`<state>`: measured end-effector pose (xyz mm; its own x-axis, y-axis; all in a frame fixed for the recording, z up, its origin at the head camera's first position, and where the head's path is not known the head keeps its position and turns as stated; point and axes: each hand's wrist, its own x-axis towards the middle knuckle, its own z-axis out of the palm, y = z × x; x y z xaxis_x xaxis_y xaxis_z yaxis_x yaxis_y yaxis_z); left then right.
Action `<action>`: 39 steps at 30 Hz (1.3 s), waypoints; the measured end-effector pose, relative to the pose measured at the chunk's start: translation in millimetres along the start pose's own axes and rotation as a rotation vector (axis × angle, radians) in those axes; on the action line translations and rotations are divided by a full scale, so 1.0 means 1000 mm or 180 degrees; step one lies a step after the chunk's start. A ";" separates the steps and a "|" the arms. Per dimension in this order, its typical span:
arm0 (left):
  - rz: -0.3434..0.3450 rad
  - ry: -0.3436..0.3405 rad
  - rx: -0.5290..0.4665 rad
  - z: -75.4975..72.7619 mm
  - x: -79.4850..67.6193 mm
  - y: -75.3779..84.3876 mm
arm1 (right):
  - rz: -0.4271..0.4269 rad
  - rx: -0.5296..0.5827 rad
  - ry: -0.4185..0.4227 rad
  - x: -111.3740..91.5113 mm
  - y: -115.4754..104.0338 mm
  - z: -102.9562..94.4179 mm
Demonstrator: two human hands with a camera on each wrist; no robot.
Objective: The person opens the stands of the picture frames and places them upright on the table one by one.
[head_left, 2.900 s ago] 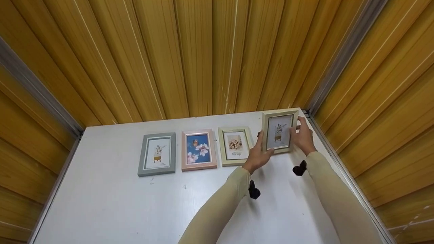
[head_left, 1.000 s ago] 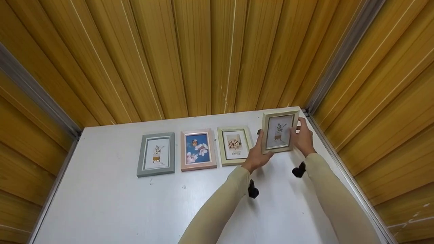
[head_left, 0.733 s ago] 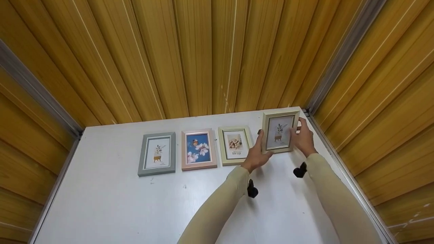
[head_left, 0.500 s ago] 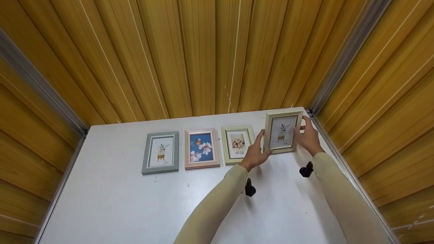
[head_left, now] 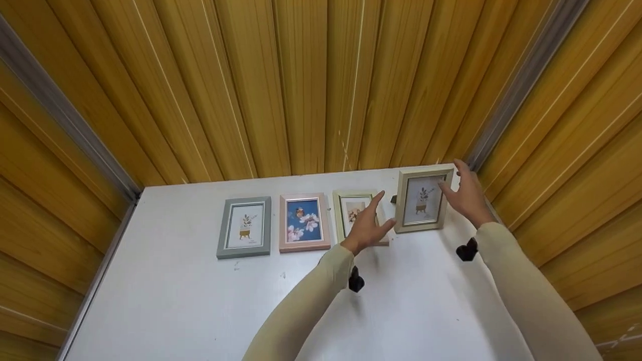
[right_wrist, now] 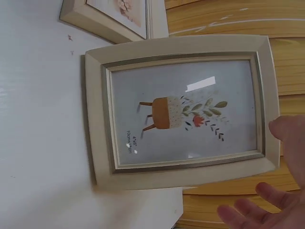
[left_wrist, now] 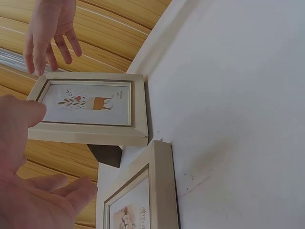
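A cream picture frame [head_left: 401,205] with a potted-plant print stands propped up on the white table, its dark support leg [left_wrist: 107,154] showing behind it. To its left, my left hand [head_left: 366,228] is spread and apart from it, partly covering a pale green picture frame [head_left: 338,218]. My right hand [head_left: 469,198] is by the cream frame's upper right edge, fingers loosely extended; its thumb [right_wrist: 285,131] is close to the rim, and whether it touches I cannot tell. Neither hand grips anything.
Further left in the row are a pink picture frame [head_left: 284,225] with a blossom picture and a grey-green picture frame [head_left: 223,233]. The white table [head_left: 175,301] meets yellow wood-patterned panels [head_left: 301,90] at the back and sides, with metal rails in the corners.
Both hands have let go of the cream frame, which now stands by itself. The left hand has moved left away from it; the right hand has opened and shifted slightly right and up.
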<state>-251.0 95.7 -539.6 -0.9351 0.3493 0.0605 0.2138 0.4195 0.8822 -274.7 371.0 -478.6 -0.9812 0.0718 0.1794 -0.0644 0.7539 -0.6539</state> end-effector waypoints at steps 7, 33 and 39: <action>0.0090 0.0095 0.0014 -0.021 -0.009 0.003 | -0.0124 -0.0108 0.0089 0.000 -0.026 -0.002; 0.0010 0.0613 0.0159 -0.058 -0.031 -0.018 | -0.1001 0.0000 0.0308 -0.016 -0.087 0.057; -0.0034 0.0693 0.0121 -0.061 -0.033 -0.024 | -0.1116 0.0047 0.0210 -0.022 -0.090 0.079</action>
<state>-242.5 23.0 -534.5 -0.9754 0.1572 0.1544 0.2103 0.4550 0.8653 -261.1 250.4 -481.7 -0.8851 -0.1473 0.4415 -0.3983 0.7306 -0.5547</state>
